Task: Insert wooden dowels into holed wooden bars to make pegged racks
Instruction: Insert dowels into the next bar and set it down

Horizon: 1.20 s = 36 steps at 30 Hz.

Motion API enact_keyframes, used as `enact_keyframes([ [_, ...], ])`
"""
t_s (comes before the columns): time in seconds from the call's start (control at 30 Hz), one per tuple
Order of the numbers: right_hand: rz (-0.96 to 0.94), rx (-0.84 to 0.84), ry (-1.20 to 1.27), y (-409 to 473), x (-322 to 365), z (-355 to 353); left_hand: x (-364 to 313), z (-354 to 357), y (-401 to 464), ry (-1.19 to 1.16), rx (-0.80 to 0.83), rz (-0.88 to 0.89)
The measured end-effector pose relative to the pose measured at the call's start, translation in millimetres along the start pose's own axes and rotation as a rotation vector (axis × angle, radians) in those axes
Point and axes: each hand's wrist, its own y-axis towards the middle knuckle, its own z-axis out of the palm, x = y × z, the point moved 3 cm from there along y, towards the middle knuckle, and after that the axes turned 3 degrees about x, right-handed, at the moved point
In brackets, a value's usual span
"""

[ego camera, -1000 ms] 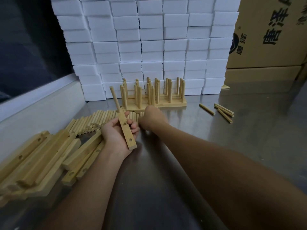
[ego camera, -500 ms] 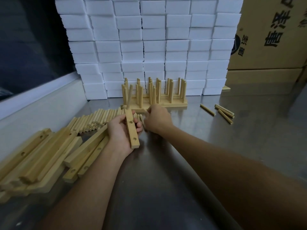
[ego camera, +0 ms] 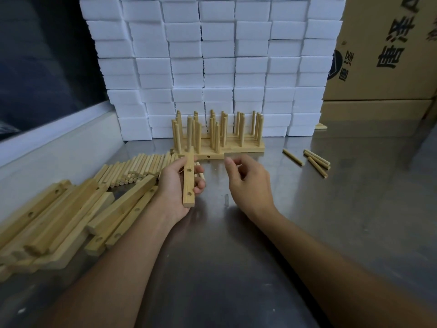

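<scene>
While the left hand (ego camera: 176,185) is gripping a short pale wooden bar with round holes (ego camera: 188,183) above the steel counter (ego camera: 272,245), one light wooden dowel (ego camera: 189,133) is standing upright in the bar's far end. The right hand (ego camera: 248,183) is hovering just beside it, fingers loosely curled, holding nothing. Finished pegged racks (ego camera: 220,136) are standing toward the counter's back edge, loose dowels (ego camera: 139,169) and a pile of holed bars (ego camera: 71,216) are lying along its left edge.
</scene>
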Motion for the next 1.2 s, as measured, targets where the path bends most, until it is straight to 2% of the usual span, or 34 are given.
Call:
enact_keyframes([
  [0.1,-0.007,-0.023,0.003,1,-2,-1,1,1,-1,-0.020,0.000,-0.001],
  [0.2,-0.005,-0.136,-0.028,3,-1,-8,2,7,-1,-0.033,0.001,-0.012],
  [0.27,0.010,-0.163,0.084,4,-1,-13,6,11,-2,-0.005,0.012,-0.021],
  [0.33,0.043,-0.163,0.178,3,-3,-16,9,14,-4,0.035,0.014,-0.029],
  [0.53,0.252,-0.056,0.162,6,-21,-11,8,12,-5,-0.040,-0.007,-0.044],
  [0.67,0.192,0.043,0.064,7,-15,-4,9,13,-6,-0.033,-0.005,-0.051],
  [0.97,0.170,-0.145,-0.023,0,-5,-15,8,14,-7,-0.004,0.049,-0.034],
  [1.1,0.149,-0.068,-0.106,0,-3,-11,8,14,-6,0.019,0.068,-0.038],
  [1.2,-0.010,0.008,-0.134,-3,6,-7,8,13,-6,0.034,0.080,-0.043],
])
